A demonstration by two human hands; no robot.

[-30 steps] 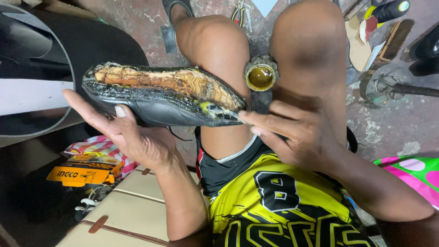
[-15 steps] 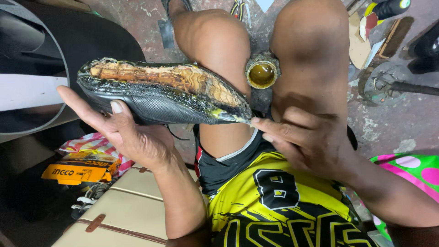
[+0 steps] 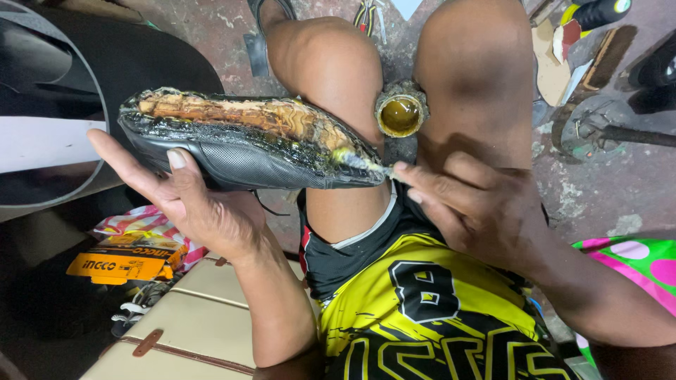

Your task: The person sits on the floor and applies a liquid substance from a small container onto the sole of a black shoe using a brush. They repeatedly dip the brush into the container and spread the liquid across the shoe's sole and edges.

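A black shoe (image 3: pixel 246 144) is held sole side up in the grip of the left hand (image 3: pixel 190 204), whose fingers are wrapped under its upper. The glue-covered bottom is turned upward. At the tip of the shoe, the right hand (image 3: pixel 479 204) is pinched around a small applicator, pressed against the edge. Just beyond the shoe tip, a small tin of yellow glue (image 3: pixel 400 112) is kept between the knees.

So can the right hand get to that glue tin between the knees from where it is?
Probably yes. The right hand sits at the shoe's tip, and the open glue tin stands just beyond its fingertips between the knees, with nothing lying between them.
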